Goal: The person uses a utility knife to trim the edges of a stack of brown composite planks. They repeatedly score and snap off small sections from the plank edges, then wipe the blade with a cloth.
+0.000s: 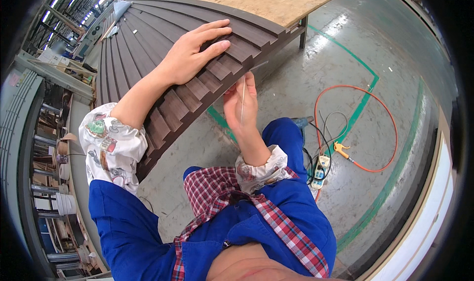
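Note:
A dark brown slatted panel [138,39] with a stepped edge fills the upper left. My left hand [192,59] lies on its slats near that edge, fingers loosely bent and apart, holding nothing. Just under the panel's edge, my right hand [233,108] has its fingers closed round a thin pale strip [243,101], which runs down across the palm; the fingertips are partly hidden by the panel.
A plywood-topped table [276,4] stands behind the panel. On the grey floor [345,49] to the right lie an orange hose [385,108] with a yellow air gun [341,149], cables and a power strip [321,172]. Shelving [54,202] lines the left side.

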Tool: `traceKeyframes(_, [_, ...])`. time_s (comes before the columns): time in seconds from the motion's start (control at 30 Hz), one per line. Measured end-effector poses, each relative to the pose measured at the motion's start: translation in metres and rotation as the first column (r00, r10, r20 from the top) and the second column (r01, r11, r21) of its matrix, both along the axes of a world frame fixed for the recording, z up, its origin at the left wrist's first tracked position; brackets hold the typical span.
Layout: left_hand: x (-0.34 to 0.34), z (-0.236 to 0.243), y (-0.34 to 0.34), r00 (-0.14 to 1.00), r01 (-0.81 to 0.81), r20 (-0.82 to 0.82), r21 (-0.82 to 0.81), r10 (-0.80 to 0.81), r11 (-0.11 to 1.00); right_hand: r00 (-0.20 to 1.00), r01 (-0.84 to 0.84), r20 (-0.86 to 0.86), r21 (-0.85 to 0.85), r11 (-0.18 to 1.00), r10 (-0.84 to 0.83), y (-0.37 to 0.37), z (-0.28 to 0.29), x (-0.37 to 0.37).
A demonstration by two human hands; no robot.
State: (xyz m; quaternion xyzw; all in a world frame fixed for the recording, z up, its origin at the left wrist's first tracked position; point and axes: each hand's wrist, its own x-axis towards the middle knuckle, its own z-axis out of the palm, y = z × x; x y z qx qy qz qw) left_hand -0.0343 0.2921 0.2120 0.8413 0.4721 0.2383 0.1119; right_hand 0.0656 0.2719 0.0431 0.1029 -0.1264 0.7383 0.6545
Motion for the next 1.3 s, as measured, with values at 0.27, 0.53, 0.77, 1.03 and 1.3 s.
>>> traceKeyframes(0.27, [-0.001,-0.002,0.001,1.000,0.001,0.005,-0.004,-0.001,1.000,0.992,0.018,0.122,-0.084,0.996,-0.007,-0.020,0.015,-0.008])
traceKeyframes(0.53, [0.001,-0.001,0.002,1.000,0.009,0.014,-0.007,-0.009,1.000,0.995,0.037,0.089,-0.022,0.999,-0.035,-0.032,0.004,-0.019])
traceKeyframes(0.77, [-0.001,-0.003,0.002,1.000,0.018,0.011,0.017,-0.019,1.000,0.992,0.005,0.125,-0.043,0.999,0.001,-0.043,0.011,-0.022])
traceKeyframes(1.03, [0.000,-0.002,0.002,1.000,0.021,-0.004,0.025,-0.021,0.999,0.988,0.090,0.128,-0.029,0.996,-0.085,-0.062,-0.001,-0.037])
traceKeyframes(1.3, [-0.003,-0.007,0.003,1.000,0.005,-0.014,0.038,-0.004,0.999,0.940,0.141,0.295,0.126,0.982,-0.172,-0.088,-0.004,-0.048])
